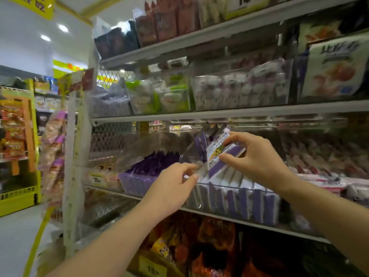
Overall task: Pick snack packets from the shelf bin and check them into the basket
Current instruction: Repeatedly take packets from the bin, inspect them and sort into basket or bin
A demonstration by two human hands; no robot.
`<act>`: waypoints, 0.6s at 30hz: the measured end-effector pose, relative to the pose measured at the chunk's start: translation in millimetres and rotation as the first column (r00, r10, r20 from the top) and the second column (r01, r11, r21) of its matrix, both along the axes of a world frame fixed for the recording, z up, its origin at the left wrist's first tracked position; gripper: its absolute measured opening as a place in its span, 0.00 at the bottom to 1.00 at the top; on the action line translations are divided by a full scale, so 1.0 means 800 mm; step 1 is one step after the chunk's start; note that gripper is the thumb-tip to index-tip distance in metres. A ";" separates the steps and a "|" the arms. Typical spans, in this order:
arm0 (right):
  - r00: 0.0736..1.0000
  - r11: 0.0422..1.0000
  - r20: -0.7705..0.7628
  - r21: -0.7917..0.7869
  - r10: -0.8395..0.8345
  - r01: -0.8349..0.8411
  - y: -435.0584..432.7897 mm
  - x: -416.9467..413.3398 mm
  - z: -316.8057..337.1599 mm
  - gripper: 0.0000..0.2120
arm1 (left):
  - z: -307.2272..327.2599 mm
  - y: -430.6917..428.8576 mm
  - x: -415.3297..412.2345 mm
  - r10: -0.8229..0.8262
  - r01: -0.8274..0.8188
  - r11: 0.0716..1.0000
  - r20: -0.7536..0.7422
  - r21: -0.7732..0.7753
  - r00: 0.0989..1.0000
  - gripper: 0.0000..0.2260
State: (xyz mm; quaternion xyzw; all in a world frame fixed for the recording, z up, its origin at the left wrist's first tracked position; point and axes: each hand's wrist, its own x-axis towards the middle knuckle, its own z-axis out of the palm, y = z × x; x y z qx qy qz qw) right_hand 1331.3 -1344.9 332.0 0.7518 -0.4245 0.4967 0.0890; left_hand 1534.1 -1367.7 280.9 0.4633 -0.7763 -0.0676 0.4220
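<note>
A clear plastic shelf bin (235,206) on the middle shelf holds several purple-and-white snack packets standing on edge. My right hand (257,158) pinches one purple-and-white packet (219,150) between thumb and fingers, lifted partly above the row. My left hand (173,186) holds the bin's clear left front corner, its fingertips curled over the rim. No basket is in view.
A second clear bin (143,176) of purple packets stands to the left. Shelves above hold bins of white and green packets (239,90); orange and red bags (209,246) fill the shelf below. A white rack post (73,156) stands at left, beside an aisle with a yellow shelf unit (18,146).
</note>
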 end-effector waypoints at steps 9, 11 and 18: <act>0.902 0.955 -0.336 0.015 -0.273 0.295 -0.077 -0.017 0.049 0.15 | 0.012 -0.089 -0.007 0.141 -0.073 0.963 0.254 -0.261 0.957 0.13; 0.874 0.938 -0.384 0.051 -0.298 0.342 -0.099 -0.016 0.052 0.16 | 0.010 -0.106 -0.006 0.163 -0.072 0.947 0.275 -0.314 0.948 0.14; 0.855 0.877 -0.472 0.290 -0.216 0.382 -0.170 -0.019 0.061 0.31 | 0.020 -0.143 -0.013 0.195 -0.058 0.927 0.343 -0.370 0.919 0.17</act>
